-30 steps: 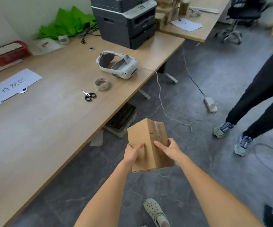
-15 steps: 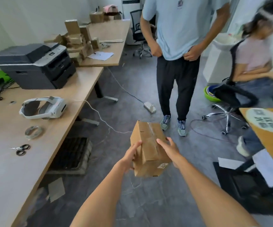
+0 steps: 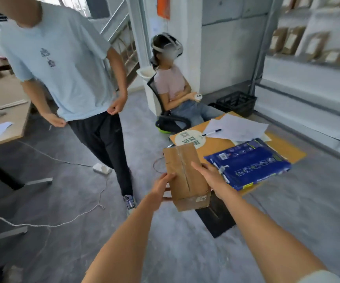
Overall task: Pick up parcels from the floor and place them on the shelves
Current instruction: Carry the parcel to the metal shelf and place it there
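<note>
A taped brown cardboard parcel (image 3: 185, 172) is held in the air in front of me, between both hands. My left hand (image 3: 161, 188) grips its left side and my right hand (image 3: 212, 178) grips its right side, fingers over the top face. White shelves (image 3: 312, 64) with several brown parcels stand at the far right.
A person in a light blue shirt (image 3: 63, 64) stands at the left, close by. Another person sits on a chair (image 3: 177, 88) wearing a headset. An orange table (image 3: 236, 144) with papers and a blue package (image 3: 248, 162) lies just right of the parcel. Cables cross the floor.
My view has swung to the right, away from the long desk and printer, toward the orange table and the shelves. Both hands keep the same hold on the parcel.
</note>
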`<state>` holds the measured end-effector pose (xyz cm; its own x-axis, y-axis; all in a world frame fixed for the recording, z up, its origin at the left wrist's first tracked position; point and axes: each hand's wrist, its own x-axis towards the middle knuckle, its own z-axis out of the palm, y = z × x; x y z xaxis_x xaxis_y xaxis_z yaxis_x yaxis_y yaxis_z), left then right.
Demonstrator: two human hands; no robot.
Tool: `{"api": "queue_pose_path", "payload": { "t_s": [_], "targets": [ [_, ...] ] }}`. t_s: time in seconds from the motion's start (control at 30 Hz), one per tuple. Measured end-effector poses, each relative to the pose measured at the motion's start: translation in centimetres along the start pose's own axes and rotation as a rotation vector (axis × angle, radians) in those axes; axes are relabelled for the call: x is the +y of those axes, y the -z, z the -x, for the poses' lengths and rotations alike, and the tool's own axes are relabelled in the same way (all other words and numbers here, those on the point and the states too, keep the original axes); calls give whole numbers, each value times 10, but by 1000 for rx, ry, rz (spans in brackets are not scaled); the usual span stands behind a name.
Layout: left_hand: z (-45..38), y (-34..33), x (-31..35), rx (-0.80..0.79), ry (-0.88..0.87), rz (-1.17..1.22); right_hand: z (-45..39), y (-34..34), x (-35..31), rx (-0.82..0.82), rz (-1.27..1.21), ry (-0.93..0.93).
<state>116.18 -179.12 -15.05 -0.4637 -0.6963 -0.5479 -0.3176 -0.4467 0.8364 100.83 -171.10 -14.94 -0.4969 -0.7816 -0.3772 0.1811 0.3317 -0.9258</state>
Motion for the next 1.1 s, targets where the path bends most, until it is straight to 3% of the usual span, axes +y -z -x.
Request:
{"api": "queue_pose_path", "payload": {
  "t_s": [0.23,0.37,0.6,0.83,1.1],
  "targets": [
    [-27,-168,24,-120,-48,-89,11,173,7,284,-79,22],
    [-31,-251,28,-159,-31,-111,32,248,12,398,45,88],
    [-17,-405,26,-517,34,-248,84,381,31,754,63,-76],
    [-17,-557,17,-722,-13,-393,126,504,67,932,-128,-193],
    [-22,-728,32,-977,-99,-583,133,638,84,1168,-158,-306]
  ]
}}
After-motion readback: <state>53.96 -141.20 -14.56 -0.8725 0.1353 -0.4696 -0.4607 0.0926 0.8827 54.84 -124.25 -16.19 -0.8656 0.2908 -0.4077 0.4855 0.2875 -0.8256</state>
